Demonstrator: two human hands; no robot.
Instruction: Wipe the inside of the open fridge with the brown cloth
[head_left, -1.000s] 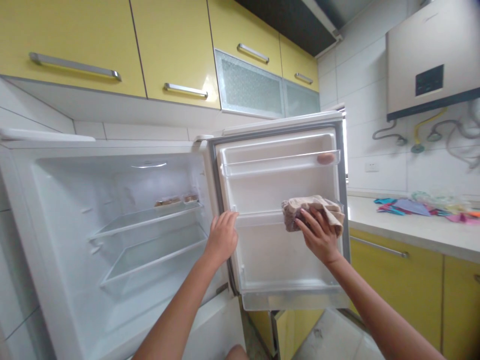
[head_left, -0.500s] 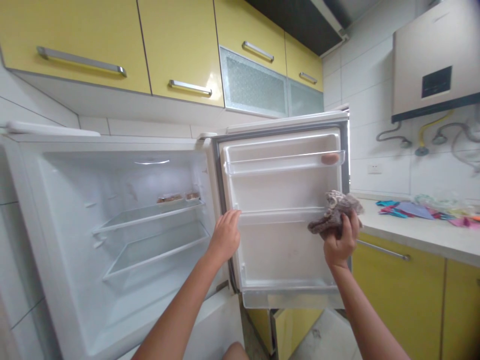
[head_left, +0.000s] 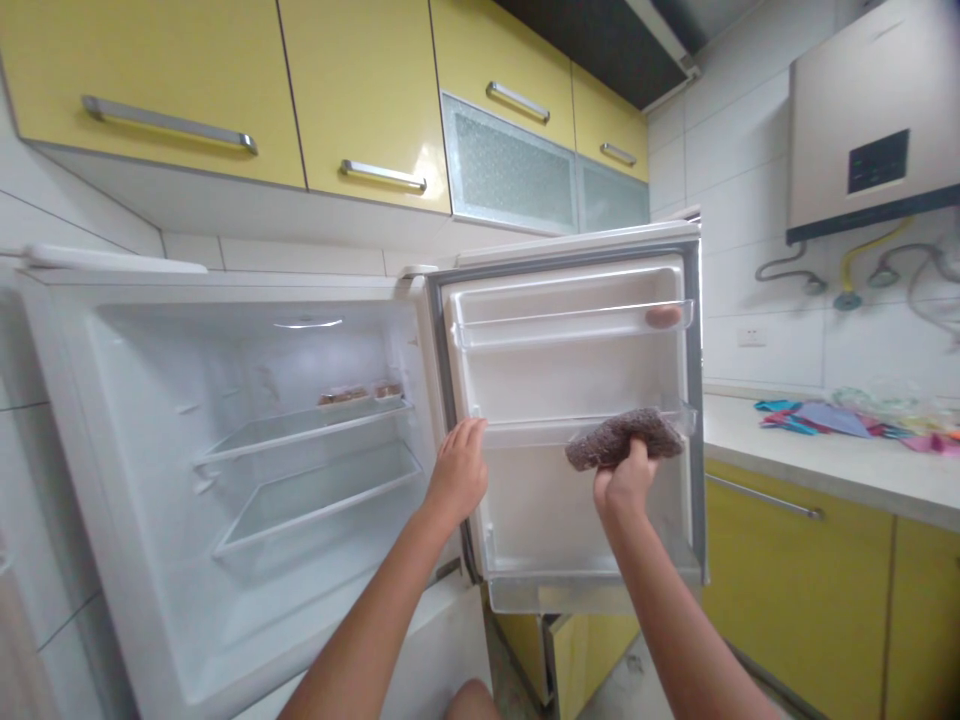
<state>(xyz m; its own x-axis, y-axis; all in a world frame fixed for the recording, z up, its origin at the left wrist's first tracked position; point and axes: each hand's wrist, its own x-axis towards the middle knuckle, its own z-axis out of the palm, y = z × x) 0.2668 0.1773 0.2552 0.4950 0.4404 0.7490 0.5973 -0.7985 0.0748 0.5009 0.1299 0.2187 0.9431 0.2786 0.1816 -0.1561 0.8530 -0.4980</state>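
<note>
The white fridge (head_left: 112, 420) stands open, its door (head_left: 577, 500) swung out to the right. My left hand (head_left: 459, 470) grips the hinge-side edge of the door at the middle door shelf (head_left: 525, 430). My right hand (head_left: 622, 482) is closed on a bunched brown cloth (head_left: 619, 438) and presses it against the front of that shelf. The top door shelf (head_left: 570, 325) holds one small pinkish item (head_left: 663, 316) at its right end.
Glass shelves (head_left: 300, 425) inside the fridge carry small trays (head_left: 356, 393) at the back. Yellow wall cabinets (head_left: 225, 90) hang overhead. To the right is a white counter (head_left: 810, 450) with colourful bags (head_left: 840, 415), yellow base cabinets (head_left: 810, 560) and a wall-mounted heater (head_left: 870, 120).
My right hand bunched the cloth, swung right to the door's outer edge, then came back left and lower onto the middle door shelf. The left hand stayed on the door edge.
</note>
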